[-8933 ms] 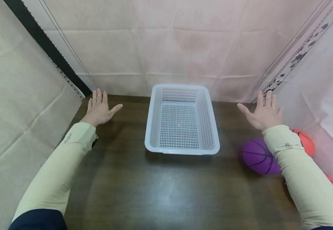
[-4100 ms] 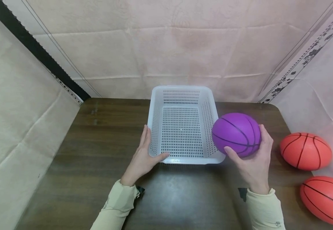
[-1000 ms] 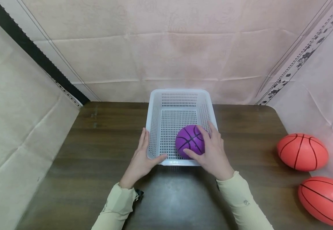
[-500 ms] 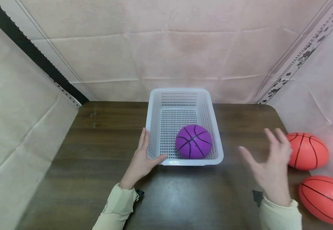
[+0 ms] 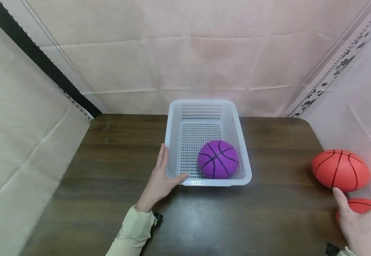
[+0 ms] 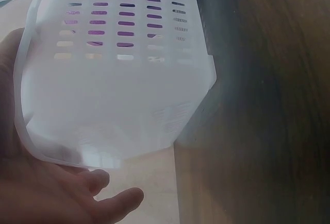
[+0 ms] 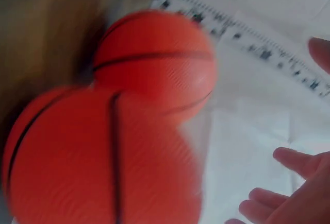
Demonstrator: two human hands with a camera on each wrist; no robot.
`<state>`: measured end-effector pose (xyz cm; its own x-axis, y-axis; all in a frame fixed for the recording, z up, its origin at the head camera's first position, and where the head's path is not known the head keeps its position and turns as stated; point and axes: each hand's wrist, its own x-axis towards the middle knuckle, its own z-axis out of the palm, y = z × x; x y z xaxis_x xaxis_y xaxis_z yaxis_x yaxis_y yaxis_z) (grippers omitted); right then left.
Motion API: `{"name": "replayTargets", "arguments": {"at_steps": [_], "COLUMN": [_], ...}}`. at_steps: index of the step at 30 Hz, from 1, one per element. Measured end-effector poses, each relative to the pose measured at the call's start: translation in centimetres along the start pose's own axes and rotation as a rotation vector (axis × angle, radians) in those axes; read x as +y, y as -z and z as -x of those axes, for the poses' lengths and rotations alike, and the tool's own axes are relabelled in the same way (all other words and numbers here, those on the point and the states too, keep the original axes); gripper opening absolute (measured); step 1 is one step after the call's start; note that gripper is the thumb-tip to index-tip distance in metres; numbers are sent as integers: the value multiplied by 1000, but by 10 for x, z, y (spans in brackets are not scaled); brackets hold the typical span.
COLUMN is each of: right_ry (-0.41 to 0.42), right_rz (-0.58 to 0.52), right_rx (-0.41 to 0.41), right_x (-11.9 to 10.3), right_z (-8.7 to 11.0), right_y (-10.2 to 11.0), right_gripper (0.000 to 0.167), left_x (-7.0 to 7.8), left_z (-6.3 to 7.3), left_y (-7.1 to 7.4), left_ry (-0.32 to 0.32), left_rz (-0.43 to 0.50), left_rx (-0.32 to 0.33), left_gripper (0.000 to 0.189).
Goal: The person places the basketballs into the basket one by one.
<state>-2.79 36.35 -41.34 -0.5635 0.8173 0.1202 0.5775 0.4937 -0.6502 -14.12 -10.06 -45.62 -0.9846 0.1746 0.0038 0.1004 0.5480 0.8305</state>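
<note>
A purple mini basketball [image 5: 218,159] sits in the front right of a white perforated basket [image 5: 246,179] in the head view. My left hand [image 5: 158,183] rests at the basket's front left corner, fingers straight along the outer side wall and thumb along the front rim. In the left wrist view the basket's wall [image 6: 103,100] fills much of the picture, purple showing through its slots. My right hand [image 5: 366,224] is spread over the nearer red basketball [image 5: 359,205], hiding most of it. The right wrist view shows its fingers [image 7: 294,162] apart from this ball [image 7: 67,157].
A second red basketball [image 5: 341,170] lies just beyond the nearer one, at the right edge of the dark wooden table [image 5: 108,199]. Pale cloth walls [image 5: 204,60] stand behind the table and along both sides.
The purple basketball went from the table's right side into the basket, and my right hand let it go. That hand then moved right to the nearer red ball. My left hand stays at the basket.
</note>
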Motion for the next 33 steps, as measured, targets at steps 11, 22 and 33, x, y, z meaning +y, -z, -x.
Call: {"name": "replayTargets", "arguments": {"at_steps": [11,22,33], "right_ry": [-302,-251,-257], "right_rz": [33,31,55], "right_rx": [-61,-67,-140], "right_x": [37,56,61], "right_z": [-20,-22,-19], "right_y": [-2,-5,-3], "right_gripper": [89,90,96], "left_x": [0,3,2], "left_z": [1,-1,0], "left_y": [-1,0,-1], "left_ry": [-2,2,8], "left_rz": [1,-13,-10], "left_rx": [11,13,7], "left_gripper": [118,117,117]}}
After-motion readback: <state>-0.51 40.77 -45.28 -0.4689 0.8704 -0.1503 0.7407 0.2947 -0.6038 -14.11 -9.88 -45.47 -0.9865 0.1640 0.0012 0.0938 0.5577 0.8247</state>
